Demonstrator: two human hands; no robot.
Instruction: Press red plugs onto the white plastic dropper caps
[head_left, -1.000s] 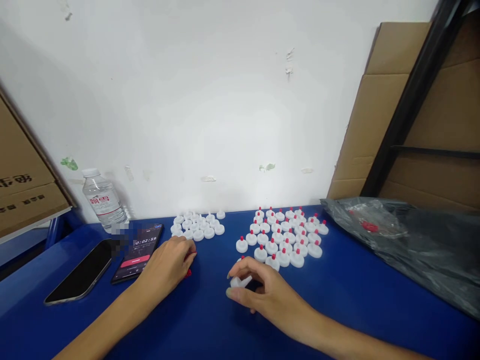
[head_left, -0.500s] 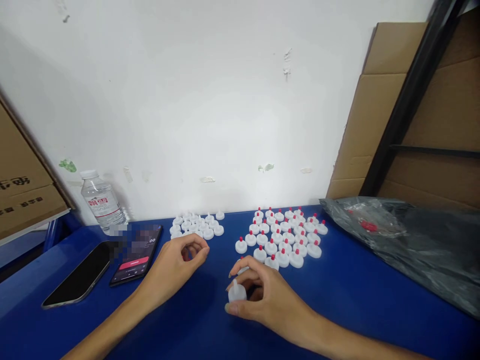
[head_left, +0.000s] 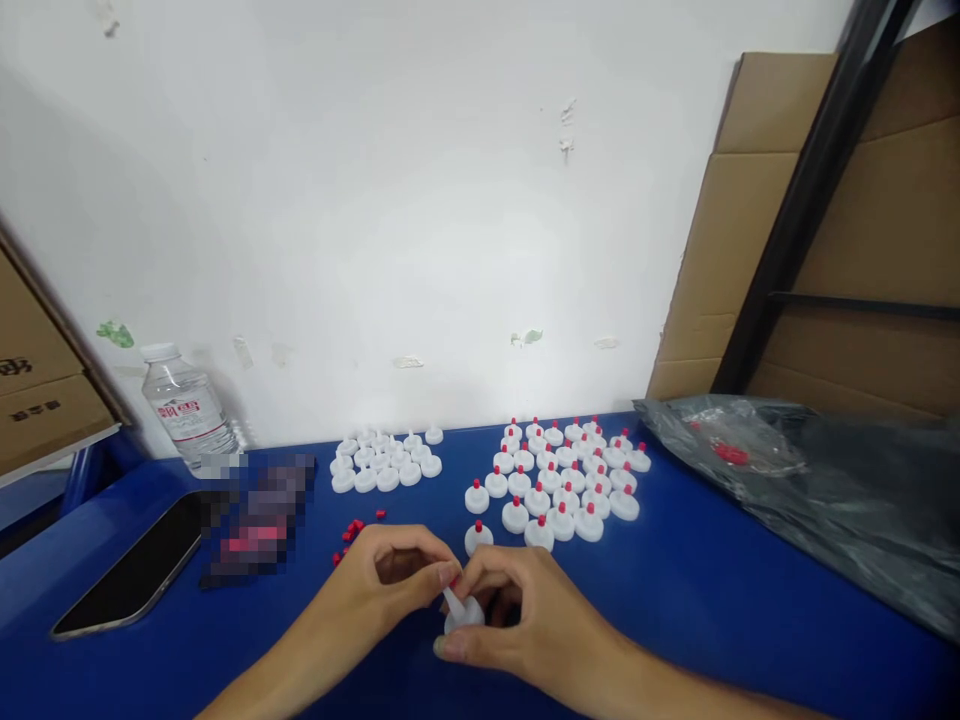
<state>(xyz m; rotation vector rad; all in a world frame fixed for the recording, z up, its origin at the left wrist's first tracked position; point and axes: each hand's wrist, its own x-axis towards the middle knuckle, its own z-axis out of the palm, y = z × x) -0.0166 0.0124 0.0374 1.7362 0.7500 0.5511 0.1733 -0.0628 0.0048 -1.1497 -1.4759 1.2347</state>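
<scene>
Between thumb and fingers, my right hand (head_left: 536, 620) grips a white nozzle cap (head_left: 463, 612), its thin spout tilted up to the left. My left hand (head_left: 394, 575) is closed in a pinch at the spout's tip, on a small red tip cap (head_left: 454, 582) mostly covered by the fingers. Several loose red tip caps (head_left: 352, 530) lie just beyond my left hand. Past my right hand stand many white nozzle caps with red tips (head_left: 562, 520). A group of white caps without red tips (head_left: 388, 478) sits near the wall.
On the left lie a black phone (head_left: 127, 575) and a second, blurred phone (head_left: 259, 520), with a water bottle (head_left: 191, 415) behind them. A grey plastic bag (head_left: 795, 520) covers the table's right side, a clear bag of red pieces (head_left: 739, 450) on it. Cardboard (head_left: 720, 260) leans at the right.
My left hand has moved right and down to meet the spout of the nozzle cap in my right hand. Loose red tip caps are now uncovered. The view has shifted slightly.
</scene>
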